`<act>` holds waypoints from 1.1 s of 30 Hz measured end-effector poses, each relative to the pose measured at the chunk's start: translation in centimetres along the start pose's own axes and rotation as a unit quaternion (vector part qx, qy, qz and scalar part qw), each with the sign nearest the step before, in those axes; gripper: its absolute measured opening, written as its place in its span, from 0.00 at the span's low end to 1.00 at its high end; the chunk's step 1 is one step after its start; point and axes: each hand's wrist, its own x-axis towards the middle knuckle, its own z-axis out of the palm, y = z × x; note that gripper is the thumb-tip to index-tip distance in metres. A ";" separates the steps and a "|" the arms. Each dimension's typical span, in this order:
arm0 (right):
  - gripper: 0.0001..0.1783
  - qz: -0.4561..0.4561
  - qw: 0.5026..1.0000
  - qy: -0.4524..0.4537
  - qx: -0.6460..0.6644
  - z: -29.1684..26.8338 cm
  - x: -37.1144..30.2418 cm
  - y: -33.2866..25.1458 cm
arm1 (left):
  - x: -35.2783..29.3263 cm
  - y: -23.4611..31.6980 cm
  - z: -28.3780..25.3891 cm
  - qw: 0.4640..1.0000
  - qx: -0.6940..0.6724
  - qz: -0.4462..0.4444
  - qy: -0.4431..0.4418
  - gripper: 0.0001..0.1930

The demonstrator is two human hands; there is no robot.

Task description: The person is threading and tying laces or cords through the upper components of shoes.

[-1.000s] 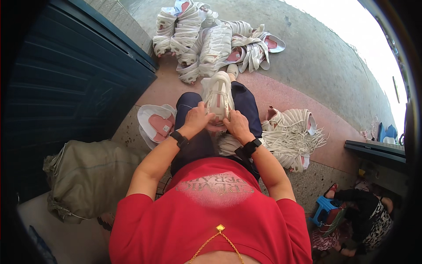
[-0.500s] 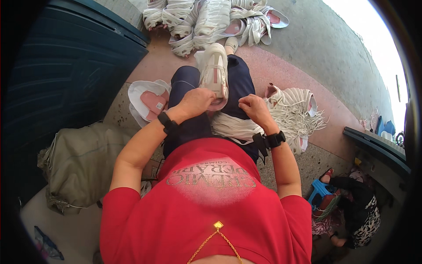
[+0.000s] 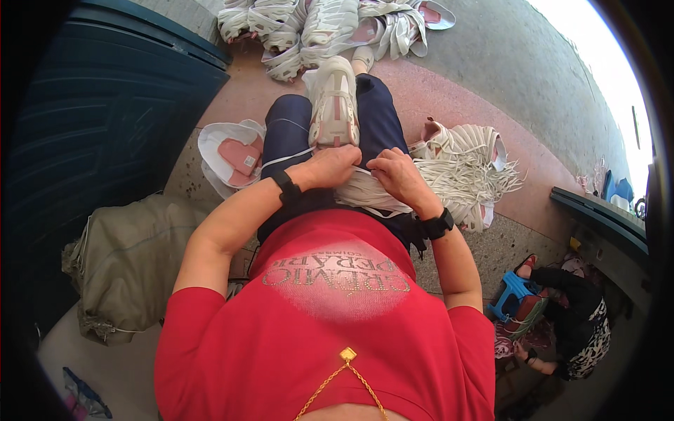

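A white and pink sneaker rests on my lap with its pink-striped tongue upward. My left hand is closed at its near end, fingers pinched on a thin white shoelace that crosses my left thigh. Just to the right, my right hand is raised with thumb and fingers pinched together. What it holds is too small to make out, though a short pale strand shows between the two hands. Beneath them, a bundle of white shoelaces lies across my right thigh.
Many white shoe uppers are heaped beyond my feet. Another stack of laced uppers sits at my right, a white and pink upper at my left. A stuffed sack stands near the dark door. Another person works at lower right.
Both hands have come closer together; the left has moved right and down to the sneaker's near end. A white shoelace now stretches over my left thigh. The view has shifted slightly.
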 end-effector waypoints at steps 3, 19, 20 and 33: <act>0.07 -0.044 0.997 -0.067 0.022 -2.4 -1.0 -1.6 | -1.4 1.4 -1.0 0.999 0.005 0.034 -0.009 0.08; 0.05 0.134 0.961 -0.057 0.237 -1.9 -0.9 -1.8 | -1.2 2.6 -2.8 0.957 -0.236 -0.061 -0.157 0.12; 0.05 0.166 0.939 -0.059 0.296 -2.7 -0.1 -2.1 | -1.7 2.7 -4.6 0.928 -0.335 -0.110 -0.123 0.12; 0.09 0.098 0.927 -0.107 0.345 -7.2 5.2 -5.6 | -0.2 4.3 -3.8 0.910 -0.391 -0.098 -0.100 0.10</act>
